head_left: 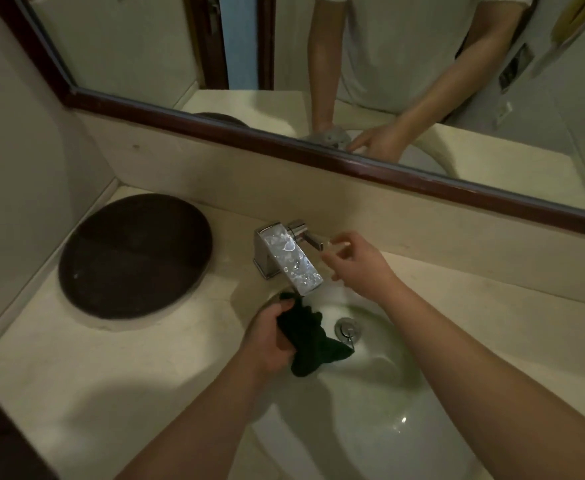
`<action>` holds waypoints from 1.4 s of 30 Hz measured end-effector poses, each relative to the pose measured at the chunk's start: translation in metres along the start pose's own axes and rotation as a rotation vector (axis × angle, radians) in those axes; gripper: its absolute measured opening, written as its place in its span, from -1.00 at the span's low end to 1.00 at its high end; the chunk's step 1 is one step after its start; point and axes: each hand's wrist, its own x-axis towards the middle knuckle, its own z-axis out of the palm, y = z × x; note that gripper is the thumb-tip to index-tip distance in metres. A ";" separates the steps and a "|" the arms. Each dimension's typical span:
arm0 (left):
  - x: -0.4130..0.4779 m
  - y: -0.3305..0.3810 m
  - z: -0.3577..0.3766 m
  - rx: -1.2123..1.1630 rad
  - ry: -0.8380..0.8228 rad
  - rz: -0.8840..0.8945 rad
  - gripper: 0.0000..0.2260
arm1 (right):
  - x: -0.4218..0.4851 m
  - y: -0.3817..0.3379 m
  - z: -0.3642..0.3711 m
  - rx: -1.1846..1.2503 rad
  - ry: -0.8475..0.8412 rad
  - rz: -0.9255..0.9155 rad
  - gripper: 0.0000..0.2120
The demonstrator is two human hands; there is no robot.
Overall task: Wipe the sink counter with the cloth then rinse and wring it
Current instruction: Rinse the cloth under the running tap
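Looking down from the head camera, our left hand (270,336) grips the cloth (310,341), a dark green, nubbly rag bunched into a crumpled wad. The fingers and thumb are curled round its left edge and squeeze it tight. The cloth hangs inside the sink (370,427), over the left slope of the bowl. It is just below the tip of the faucet (289,258) and just beside the drain (347,329).

The sink is a smooth, glossy white oval with a bright glint toward its front. The drain is a small round chrome plug.

Our right hand (357,263) reaches to the lever (306,235) on the faucet's right side. Its fingers are bent and close together at the lever's end (blur hides whether they pinch it or only touch it). The faucet is polished chrome, a squared block with a flat, slanted spout beaded with water drops.

The counter (93,375) is pale cream stone with a dull finish, and the bowl is sunk into it. On its left part lies a flat, round, dark brown disc (135,256) with a matte surface. Behind the faucet, a mirror (318,64) in a dark wooden frame (249,129) reflects both our arms.
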 end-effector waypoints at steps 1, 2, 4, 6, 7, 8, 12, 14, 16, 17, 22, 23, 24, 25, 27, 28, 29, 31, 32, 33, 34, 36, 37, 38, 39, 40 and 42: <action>0.005 0.001 0.001 0.052 -0.001 0.025 -0.69 | 0.009 -0.007 0.006 -0.018 -0.027 -0.039 -0.69; 0.009 0.001 0.003 0.094 0.003 0.049 -0.70 | 0.017 -0.013 0.009 -0.090 -0.040 -0.103 -0.69; 0.016 0.003 0.006 0.120 -0.012 0.071 -0.78 | 0.027 -0.018 0.011 -0.237 -0.037 -0.211 -0.73; 0.018 0.007 0.010 0.132 -0.051 0.090 -0.84 | 0.034 -0.015 0.010 -0.278 -0.008 -0.265 -0.75; 0.019 0.009 0.012 0.145 -0.048 0.103 -0.84 | 0.037 -0.012 0.011 -0.279 0.020 -0.281 -0.76; 0.021 0.011 0.015 0.155 -0.030 0.110 -0.81 | 0.037 -0.010 0.011 -0.268 0.044 -0.296 -0.76; 0.027 0.014 0.029 0.167 0.059 0.040 -0.66 | 0.035 -0.003 0.015 -0.079 0.043 -0.231 -0.75; 0.027 0.015 0.035 0.207 0.091 0.026 -0.70 | 0.031 0.004 0.019 -0.032 0.051 -0.204 -0.72; 0.029 0.015 0.037 0.181 0.074 0.028 -0.69 | 0.022 0.019 0.025 0.007 0.061 -0.160 -0.65; 0.029 0.015 0.037 0.156 0.064 0.034 -0.70 | 0.013 0.028 0.030 0.075 0.044 -0.110 -0.60; 0.029 0.015 0.033 -0.021 0.013 0.041 -0.73 | -0.034 0.082 0.081 0.144 -0.128 -0.005 -0.32; 0.028 0.014 0.031 -0.047 0.004 0.041 -0.74 | -0.037 0.085 0.093 0.183 -0.161 0.055 -0.31; 0.027 0.014 0.029 -0.076 -0.021 0.036 -0.72 | -0.039 0.087 0.104 0.273 -0.178 0.128 -0.38; 0.024 0.015 0.028 -0.105 -0.037 0.034 -0.65 | -0.039 0.085 0.111 0.384 -0.167 0.209 -0.53; 0.018 0.019 0.024 -0.127 -0.010 0.053 -0.60 | -0.036 0.080 0.116 0.628 -0.103 0.376 -0.79; 0.016 0.021 0.020 -0.115 0.011 0.068 -0.66 | -0.033 0.078 0.117 0.768 -0.091 0.452 -0.81; 0.014 0.022 0.015 -0.086 0.065 0.080 -0.73 | -0.032 0.076 0.115 0.925 -0.103 0.505 -0.79; 0.013 0.022 0.008 0.096 0.216 0.112 -0.78 | -0.032 0.073 0.110 1.191 -0.106 0.504 -0.72; 0.014 0.019 0.006 0.239 0.279 0.137 -0.77 | -0.034 0.072 0.106 1.265 -0.092 0.474 -0.71; 0.012 0.016 0.006 0.372 0.327 0.151 -0.78 | -0.036 0.072 0.099 1.292 -0.076 0.449 -0.70; 0.011 0.012 0.007 0.470 0.365 0.141 -0.78 | -0.038 0.072 0.092 1.302 -0.050 0.421 -0.67; 0.006 0.005 0.009 0.555 0.422 0.062 -0.70 | -0.043 0.075 0.075 1.323 -0.006 0.343 -0.68; 0.006 0.001 0.006 0.545 0.450 0.016 -0.66 | -0.044 0.076 0.068 1.322 0.009 0.316 -0.72; 0.006 -0.004 0.004 0.514 0.465 -0.024 -0.63 | -0.045 0.077 0.063 1.311 0.025 0.305 -0.76; 0.006 -0.011 0.004 0.462 0.441 -0.060 -0.61 | -0.046 0.077 0.058 1.298 0.026 0.293 -0.79; 0.007 -0.019 0.008 0.401 0.367 -0.090 -0.60 | -0.046 0.076 0.057 1.288 0.012 0.282 -0.80; 0.011 -0.030 0.020 0.256 0.181 -0.130 -0.58 | -0.052 0.067 0.057 1.280 -0.077 0.316 -0.79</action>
